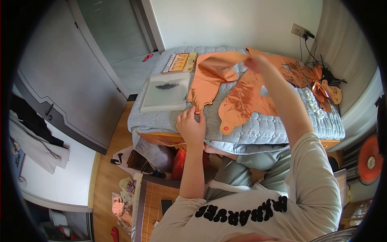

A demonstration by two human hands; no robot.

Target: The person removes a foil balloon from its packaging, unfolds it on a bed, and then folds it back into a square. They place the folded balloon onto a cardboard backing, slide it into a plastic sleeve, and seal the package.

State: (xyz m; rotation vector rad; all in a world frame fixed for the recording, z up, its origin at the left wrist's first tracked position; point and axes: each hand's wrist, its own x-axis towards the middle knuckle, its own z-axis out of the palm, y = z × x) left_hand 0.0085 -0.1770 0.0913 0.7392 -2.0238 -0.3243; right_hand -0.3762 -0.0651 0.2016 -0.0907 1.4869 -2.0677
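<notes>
My left hand (191, 123) is at the front edge of the bed, its fingers pinched on the lower end of a flat orange foil balloon (204, 86). Farther back, my right hand (254, 63) is closed on the raised upper part of that foil, a little blurred. Just right of it lies a second flat foil balloon (238, 105) with a red round mark near its bottom tip. A clear plastic sleeve (166, 94) with small dark items on it lies to the left. Behind the sleeve is a yellow printed packet (180, 63).
More crumpled orange foil (324, 90), white ribbon-like coils (313, 104) and black cables (328, 73) lie at the bed's right side. A wall socket (300, 30) is above. A phone (166, 205) rests near my left elbow. An orange round fan (369, 160) stands far right.
</notes>
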